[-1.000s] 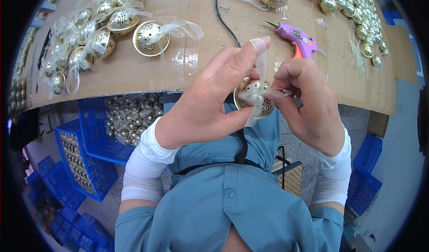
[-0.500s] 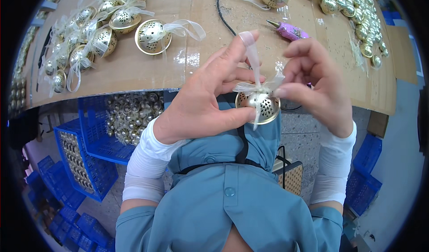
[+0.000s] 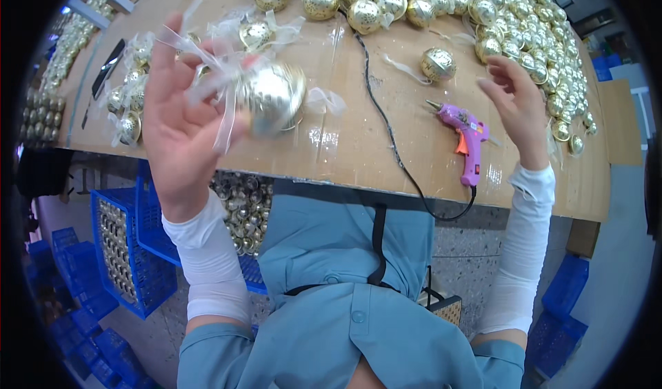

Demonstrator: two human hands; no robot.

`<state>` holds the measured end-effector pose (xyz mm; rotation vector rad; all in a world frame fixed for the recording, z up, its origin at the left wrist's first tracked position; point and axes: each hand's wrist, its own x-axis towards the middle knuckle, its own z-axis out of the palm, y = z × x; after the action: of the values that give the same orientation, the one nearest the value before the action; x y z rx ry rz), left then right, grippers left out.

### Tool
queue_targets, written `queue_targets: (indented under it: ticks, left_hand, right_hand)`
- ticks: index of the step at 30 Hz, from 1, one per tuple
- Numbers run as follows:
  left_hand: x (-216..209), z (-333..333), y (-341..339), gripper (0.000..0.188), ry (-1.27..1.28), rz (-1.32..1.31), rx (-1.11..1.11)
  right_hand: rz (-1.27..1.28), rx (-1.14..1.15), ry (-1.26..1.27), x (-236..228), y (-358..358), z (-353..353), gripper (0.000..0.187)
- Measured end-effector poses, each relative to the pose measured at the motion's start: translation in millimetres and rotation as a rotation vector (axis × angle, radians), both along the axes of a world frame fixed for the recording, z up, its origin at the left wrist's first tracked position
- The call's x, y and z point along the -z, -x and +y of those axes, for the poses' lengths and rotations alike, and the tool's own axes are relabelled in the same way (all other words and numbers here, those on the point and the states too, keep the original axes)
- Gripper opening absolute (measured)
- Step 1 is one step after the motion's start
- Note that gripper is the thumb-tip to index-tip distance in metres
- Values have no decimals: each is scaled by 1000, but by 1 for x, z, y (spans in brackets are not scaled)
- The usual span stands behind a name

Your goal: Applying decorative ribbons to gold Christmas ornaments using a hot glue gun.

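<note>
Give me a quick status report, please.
Left hand: holding ribboned gold bell, blurred. Right hand: open, empty. Purple glue gun lying between them.

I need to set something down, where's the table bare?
Brown cardboard lies bare between the thin black cable and purple plastic glue gun, and left of the cable toward you. Shiny gold perforated balls crowd the far middle, far right and left.

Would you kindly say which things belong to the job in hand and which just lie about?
Likely in the job: ribboned gold ball in the left hand; purple glue gun; heaped gold balls.

Apparently lying about: dark slim object; blue crates at right.
</note>
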<state>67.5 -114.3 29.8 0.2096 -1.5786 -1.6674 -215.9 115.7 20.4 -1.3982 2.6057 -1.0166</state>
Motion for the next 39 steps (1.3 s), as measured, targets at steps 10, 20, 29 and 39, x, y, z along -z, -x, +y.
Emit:
queue_targets:
  ticks: [10,20,29,39]
  left_hand:
    - [46,-35,71,67,845,-521,-162]
    - [15,-67,54,45,785,-600,-266]
    - [-53,-2,29,24,752,-240,-477]
    - [-1,95,65,24,1135,-282,12]
  right_hand:
    - [203,-332,-369,27,24,-63,59]
    - [-336,-168,-144,-23,7,-26,62]
    - [-515,-439,266,-32,-23,14,80]
    - [-528,-486,52,-37,-63,22,89]
